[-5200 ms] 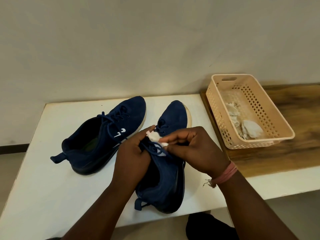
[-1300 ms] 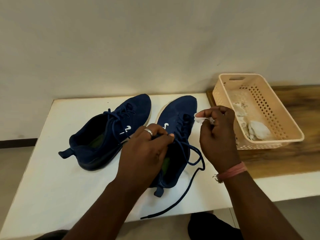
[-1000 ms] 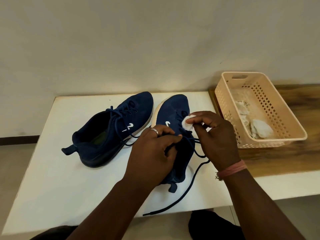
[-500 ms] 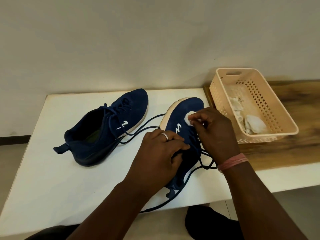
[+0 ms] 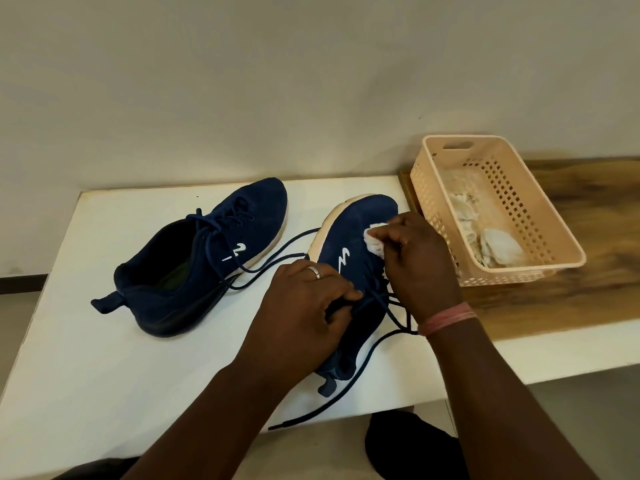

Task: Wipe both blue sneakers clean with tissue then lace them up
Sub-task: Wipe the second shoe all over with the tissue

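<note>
Two dark blue sneakers lie on the white table (image 5: 86, 358). The left sneaker (image 5: 194, 261) rests on its side, laces threaded, with nobody touching it. The right sneaker (image 5: 349, 251) is tilted onto its side with its pale sole facing left. My left hand (image 5: 304, 313) grips it around the collar. My right hand (image 5: 419, 265) pinches a crumpled white tissue (image 5: 375, 239) and presses it on the upper near the toe. Its loose lace (image 5: 346, 393) trails toward the table's front edge.
A peach plastic basket (image 5: 540, 216) with used crumpled tissues (image 5: 495, 247) inside stands on a wooden surface (image 5: 588, 289) at the right, close behind my right hand. A plain wall runs along the back of the table.
The right sneaker has been turned so its sole shows at the left, and its lace has spread across the table. My right hand brought the tissue back onto the toe area.
</note>
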